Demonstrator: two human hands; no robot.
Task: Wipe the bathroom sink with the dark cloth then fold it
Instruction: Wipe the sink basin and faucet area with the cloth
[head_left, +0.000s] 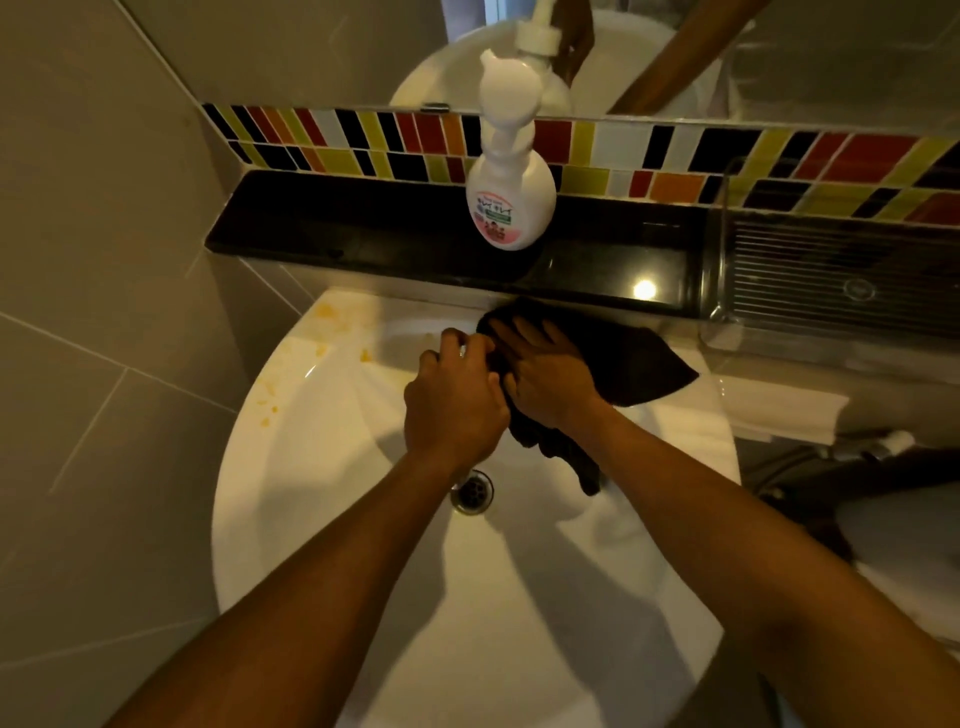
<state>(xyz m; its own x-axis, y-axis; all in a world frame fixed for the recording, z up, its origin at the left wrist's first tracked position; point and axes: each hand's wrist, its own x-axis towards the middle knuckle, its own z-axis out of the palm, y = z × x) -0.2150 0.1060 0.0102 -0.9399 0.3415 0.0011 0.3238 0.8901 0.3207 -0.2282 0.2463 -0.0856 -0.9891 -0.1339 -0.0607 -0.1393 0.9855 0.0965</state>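
Observation:
A white round sink (322, 519) fills the middle of the view, its drain (471, 491) near the centre. Yellow-orange stains (332, 317) mark its back-left rim. The dark cloth (623, 358) lies over the back of the sink, partly draped over the tap, which is hidden; a bunched end hangs into the basin. My right hand (545, 374) presses flat on the cloth with fingers spread. My left hand (457, 400) is curled right beside it, fingers gripping the cloth's left edge.
A white pump soap bottle (511, 202) stands on the black ledge (363, 228) behind the sink. A clear ribbed tray (831, 275) sits at the ledge's right end. Colourful mosaic tiles and a mirror are above. Grey wall tiles close in on the left.

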